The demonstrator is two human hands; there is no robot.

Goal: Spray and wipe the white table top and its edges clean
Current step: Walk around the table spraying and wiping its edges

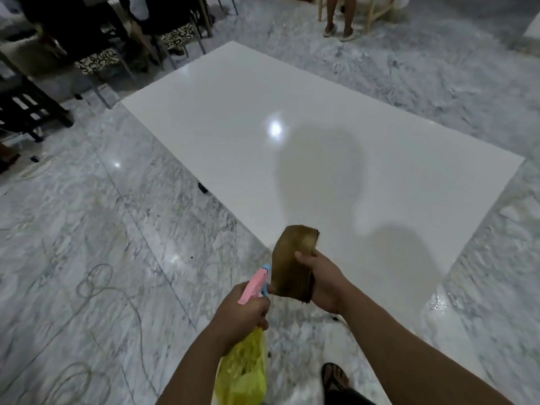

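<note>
The white table top (292,118) lies below me, glossy, with a light glare near its middle and my shadow across it. My left hand (242,312) grips a spray bottle (253,283) with a pink and blue head and a yellow-green body (244,366); its nozzle points at the cloth. My right hand (318,276) holds a folded brown cloth (292,258) upright, just over the table's near corner. The cloth is off the surface.
Grey marble floor (117,229) surrounds the table. Dark chairs (96,54) with patterned seats stand at the far left. A person's legs (339,19) stand beyond the far side. Cables (96,282) loop on the floor at left. My foot (336,378) is near the bottom.
</note>
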